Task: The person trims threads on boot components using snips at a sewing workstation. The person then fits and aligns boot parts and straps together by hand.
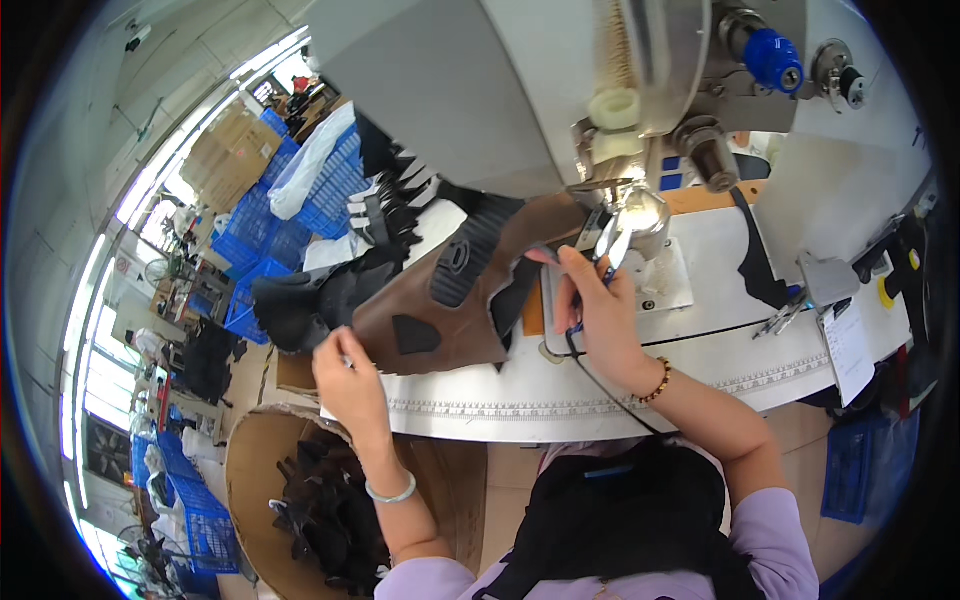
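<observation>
A brown leather piece [400, 320] with black patches, which looks like a boot upper, lies across the sewing machine's white bed. My left hand [350, 388] is closed at its near left end, where a black leather part [290, 310] adjoins it; the fingertips pinch the edge there. Right of the piece, my right hand [608, 318] is closed around small scissors [614, 248] with dark blue handles, blades pointing up toward the machine head. Its thumb and forefinger are beside a pinkish flap [541, 256] on the leather's edge. The leather's far end reaches under the sewing machine head [625, 165].
A curved measuring tape [480, 409] runs along the bed's front edge. Black cut leather pieces [390, 205] lie behind the work. A cardboard box [245, 470] of dark pieces stands below left. On the right are a black strip [757, 260] and a paper sheet [847, 350].
</observation>
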### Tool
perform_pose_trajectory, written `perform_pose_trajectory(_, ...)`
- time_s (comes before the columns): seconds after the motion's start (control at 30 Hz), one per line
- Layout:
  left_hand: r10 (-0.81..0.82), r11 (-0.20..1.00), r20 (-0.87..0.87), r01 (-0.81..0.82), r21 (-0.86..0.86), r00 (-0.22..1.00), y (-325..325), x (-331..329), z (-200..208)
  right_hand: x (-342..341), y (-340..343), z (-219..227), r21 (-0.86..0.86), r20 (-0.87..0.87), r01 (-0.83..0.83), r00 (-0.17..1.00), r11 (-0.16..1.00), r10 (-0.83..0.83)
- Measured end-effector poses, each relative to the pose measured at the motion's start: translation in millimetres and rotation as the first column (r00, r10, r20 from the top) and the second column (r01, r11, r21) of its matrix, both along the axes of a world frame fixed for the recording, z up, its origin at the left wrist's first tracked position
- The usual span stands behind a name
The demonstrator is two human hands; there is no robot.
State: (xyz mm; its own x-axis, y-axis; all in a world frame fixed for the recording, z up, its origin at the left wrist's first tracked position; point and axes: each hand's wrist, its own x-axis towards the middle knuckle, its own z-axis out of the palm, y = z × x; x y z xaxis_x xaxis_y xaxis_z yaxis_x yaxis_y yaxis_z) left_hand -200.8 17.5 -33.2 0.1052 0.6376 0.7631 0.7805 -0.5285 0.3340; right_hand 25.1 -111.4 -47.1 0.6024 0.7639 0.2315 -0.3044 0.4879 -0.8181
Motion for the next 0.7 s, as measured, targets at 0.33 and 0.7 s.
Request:
perform_pose_trajectory(0.33,-0.476,0.794,0.609,0.607,-0.012,0.634,-44.6,-11.4,-26.2,-0.4,-8.4,5.8,-0.107,0.154,0.158,0.978,0.982,-0.141)
perform_pose_trajectory(0.7,-0.987,-0.121,-0.095,0.986,-0.113,-0.132,-102.2,-84.4,67.6,13.5,-34.3,8.7,0.008,0.201,0.237,0.951,0.972,-0.233)
